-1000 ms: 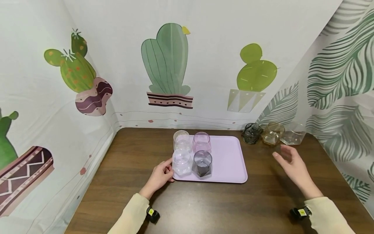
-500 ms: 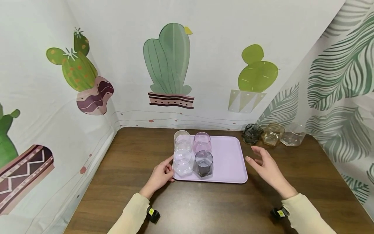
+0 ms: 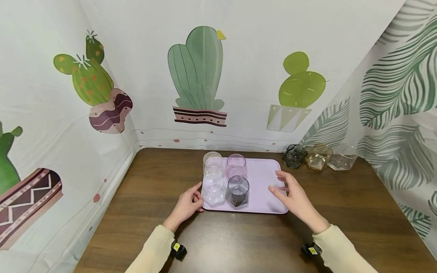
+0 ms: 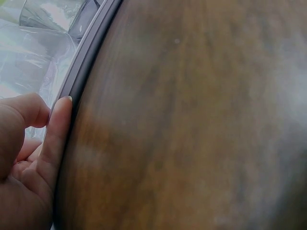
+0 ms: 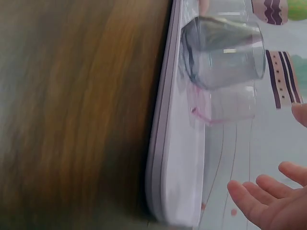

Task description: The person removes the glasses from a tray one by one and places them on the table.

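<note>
A lilac tray (image 3: 261, 176) lies on the table. On its left half stand a clear front glass (image 3: 213, 191), a clear rear glass (image 3: 212, 165), a pink glass (image 3: 235, 167) and a smoky grey glass (image 3: 238, 193). My left hand (image 3: 187, 203) grips the tray's left edge near the front corner; in the left wrist view the thumb presses against the rim (image 4: 88, 57). Fingers apart, my right hand (image 3: 294, 196) is over the tray's right edge, holding nothing. The right wrist view shows this hand (image 5: 271, 199) apart from the glasses.
At the table's back right corner stand a dark glass (image 3: 294, 156), an amber glass (image 3: 318, 156) and a clear glass (image 3: 342, 157). A white cloth with printed cacti (image 3: 194, 72) hangs behind the brown wooden table (image 3: 222, 242).
My right hand has moved left from near the back right glasses to the tray's right edge. My left hand has stayed at the tray's left edge.
</note>
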The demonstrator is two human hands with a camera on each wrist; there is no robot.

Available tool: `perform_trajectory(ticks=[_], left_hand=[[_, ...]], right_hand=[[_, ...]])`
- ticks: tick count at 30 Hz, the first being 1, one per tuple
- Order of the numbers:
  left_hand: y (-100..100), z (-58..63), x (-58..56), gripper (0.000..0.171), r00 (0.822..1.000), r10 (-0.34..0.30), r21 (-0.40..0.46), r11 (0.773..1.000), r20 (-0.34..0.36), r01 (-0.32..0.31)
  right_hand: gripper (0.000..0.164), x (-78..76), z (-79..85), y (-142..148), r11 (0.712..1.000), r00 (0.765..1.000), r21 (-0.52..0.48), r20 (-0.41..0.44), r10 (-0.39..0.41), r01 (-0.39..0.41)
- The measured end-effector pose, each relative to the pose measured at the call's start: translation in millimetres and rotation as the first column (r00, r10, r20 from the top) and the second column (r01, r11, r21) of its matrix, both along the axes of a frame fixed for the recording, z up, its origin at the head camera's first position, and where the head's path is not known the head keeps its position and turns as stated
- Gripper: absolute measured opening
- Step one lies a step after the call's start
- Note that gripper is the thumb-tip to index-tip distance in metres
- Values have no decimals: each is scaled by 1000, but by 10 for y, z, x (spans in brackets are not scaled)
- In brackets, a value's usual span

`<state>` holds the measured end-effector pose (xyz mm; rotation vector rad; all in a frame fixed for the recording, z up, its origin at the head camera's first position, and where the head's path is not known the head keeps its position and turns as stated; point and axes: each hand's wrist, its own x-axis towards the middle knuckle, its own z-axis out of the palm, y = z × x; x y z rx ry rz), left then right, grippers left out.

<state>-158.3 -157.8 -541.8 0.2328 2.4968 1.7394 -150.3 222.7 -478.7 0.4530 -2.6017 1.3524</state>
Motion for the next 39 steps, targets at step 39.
perform_trajectory(ticks=[39], left_hand=[[35,70,25,64,1000,9,-30,1000,-2,-9]], right_hand=[[84,-38,-201,-885,986,981,-47,100,164,-160]])
